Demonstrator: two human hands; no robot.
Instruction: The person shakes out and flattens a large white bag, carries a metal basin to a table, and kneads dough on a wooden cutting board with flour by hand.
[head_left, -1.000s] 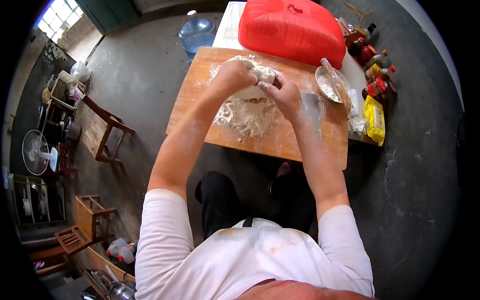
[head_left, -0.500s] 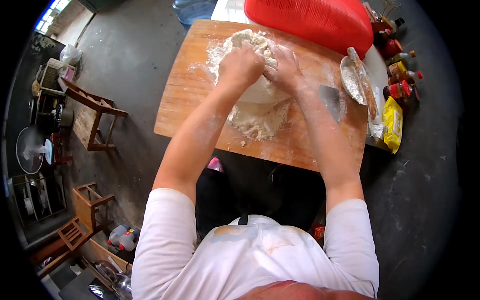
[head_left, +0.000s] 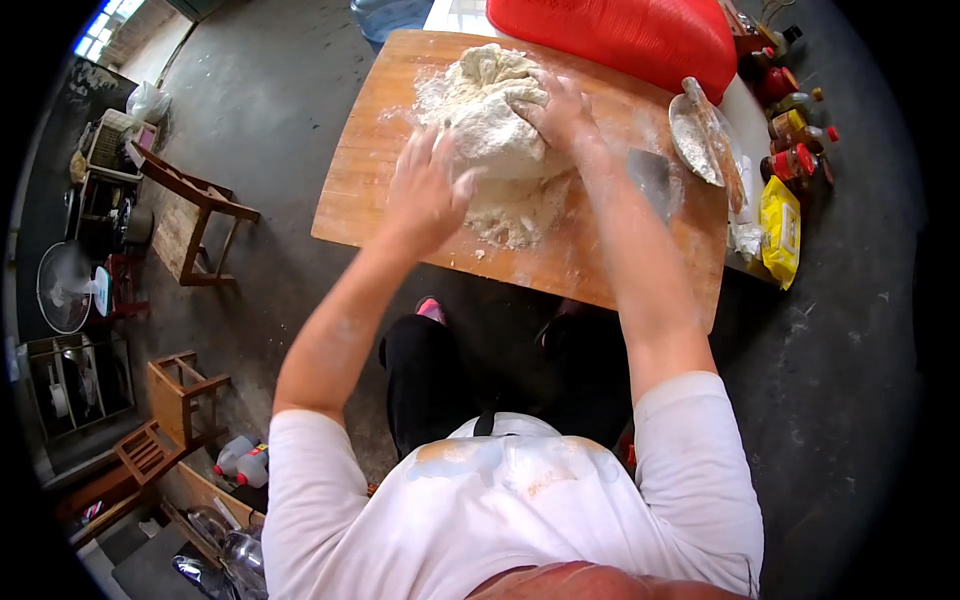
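Note:
A large floury lump of dough (head_left: 492,125) lies on the wooden board (head_left: 365,160), with loose flour and crumbs (head_left: 515,215) on its near side. My left hand (head_left: 428,190) is at the near left of the dough, fingers spread and holding nothing; whether the fingertips touch it I cannot tell. My right hand (head_left: 565,115) rests against the dough's right side, fingers stretched out over its edge. Right of that hand a flat metal scraper (head_left: 650,180) lies on the board, partly behind my forearm.
A red plastic basket (head_left: 620,40) stands behind the board. To the right are a plate of flour (head_left: 692,140), a rolling pin (head_left: 718,150), a yellow packet (head_left: 780,232) and several bottles and jars (head_left: 790,160). Wooden chairs (head_left: 195,220) stand at the left.
My left hand has come off the top of the dough, moving left and towards me, and its fingers have spread. My right hand stays at the right side. More of the dough shows.

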